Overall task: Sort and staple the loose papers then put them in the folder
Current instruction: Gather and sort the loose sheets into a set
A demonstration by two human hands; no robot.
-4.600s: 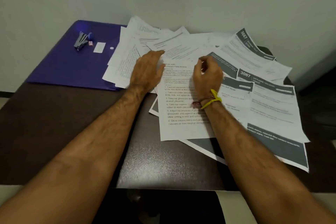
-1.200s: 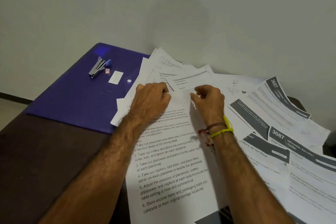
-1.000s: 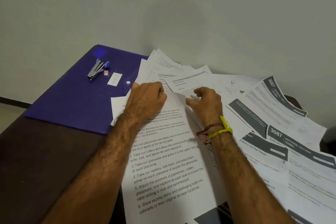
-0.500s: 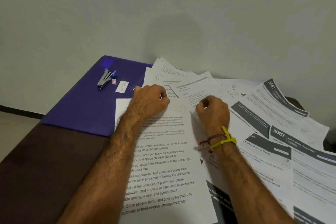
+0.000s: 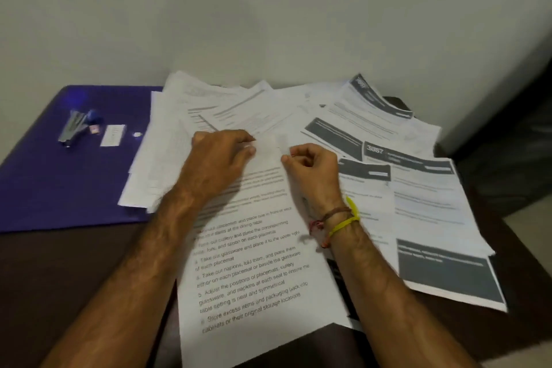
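Observation:
A white sheet with numbered steps point(image 5: 254, 278) lies on top of the spread of loose papers point(image 5: 239, 110), its lower end over the table's near edge. My left hand point(image 5: 221, 164) lies curled at the sheet's top left, thumb and fingers pinching the top edge. Just to the right, my right hand point(image 5: 313, 170), with a yellow band on its wrist, pinches the same edge. The purple folder point(image 5: 59, 182) lies flat at the left, partly under the papers. A small stapler point(image 5: 73, 127) rests on the folder, away from both hands.
Sheets with dark grey banners point(image 5: 433, 203) fan out to the right, reaching the table's right edge. A small staple box point(image 5: 95, 128) sits beside the stapler. The wall stands close behind the pile. Dark tabletop point(image 5: 74, 272) shows at the near left.
Both hands have stayed at the numbered sheet's top edge, a little further apart now. The sheet has come nearer to me and turned slightly. The view has shifted and is blurred.

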